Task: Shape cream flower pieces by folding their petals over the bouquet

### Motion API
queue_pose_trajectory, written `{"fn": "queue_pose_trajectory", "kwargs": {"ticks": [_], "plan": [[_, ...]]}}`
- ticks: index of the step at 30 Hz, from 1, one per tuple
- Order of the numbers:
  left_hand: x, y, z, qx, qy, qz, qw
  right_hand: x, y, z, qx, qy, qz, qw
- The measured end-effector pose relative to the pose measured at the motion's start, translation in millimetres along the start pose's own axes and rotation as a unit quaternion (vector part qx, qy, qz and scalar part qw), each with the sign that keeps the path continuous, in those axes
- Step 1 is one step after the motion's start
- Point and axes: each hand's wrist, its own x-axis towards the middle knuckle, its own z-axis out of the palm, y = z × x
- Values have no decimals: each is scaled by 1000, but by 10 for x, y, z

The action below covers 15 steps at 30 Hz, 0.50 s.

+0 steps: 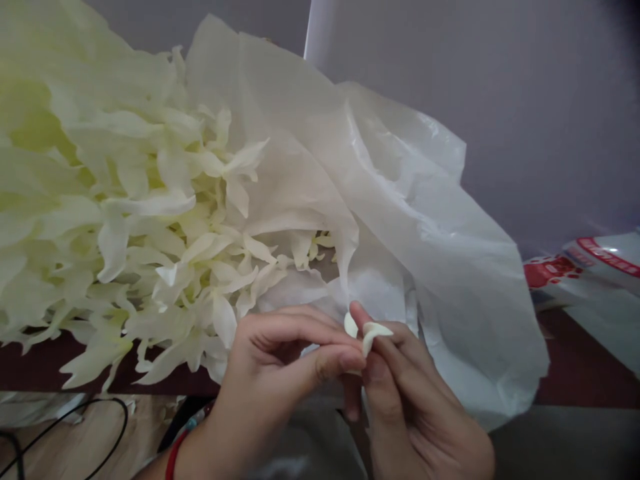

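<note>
In the head view, my left hand (pixel 285 373) and my right hand (pixel 415 400) meet low in the middle. Between their fingertips is a small pale cream petal piece (pixel 375 332), its curled petals sticking up. The left thumb and forefinger pinch it from one side, the right thumb and fingers from the other. Where the fingers overlap, the piece's lower part is hidden. To the left lies a large heap of cream artificial flower petals (pixel 175 200), apart from the hands. Behind the fingers spreads a crumpled white plastic bag (pixel 310 147).
A dark red tabletop (pixel 575 373) runs beneath the bag. Red-and-white printed packaging (pixel 595 263) lies at the right. A pale wall (pixel 500 87) stands behind. Down at lower left, a black cable (pixel 125 420) curves over the wood-look floor (pixel 95 440).
</note>
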Motion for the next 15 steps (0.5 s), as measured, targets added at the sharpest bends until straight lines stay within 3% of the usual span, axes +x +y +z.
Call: {"fn": "queue_pose_trajectory", "kwargs": {"ticks": [8,15], "plan": [[-13,37,51,44,56,51,996,9,-18,-34,-22,12,-10,1000],[-12,60,-4,32,52,11,998,24,38,-56,-20,-15,-24,999]]}}
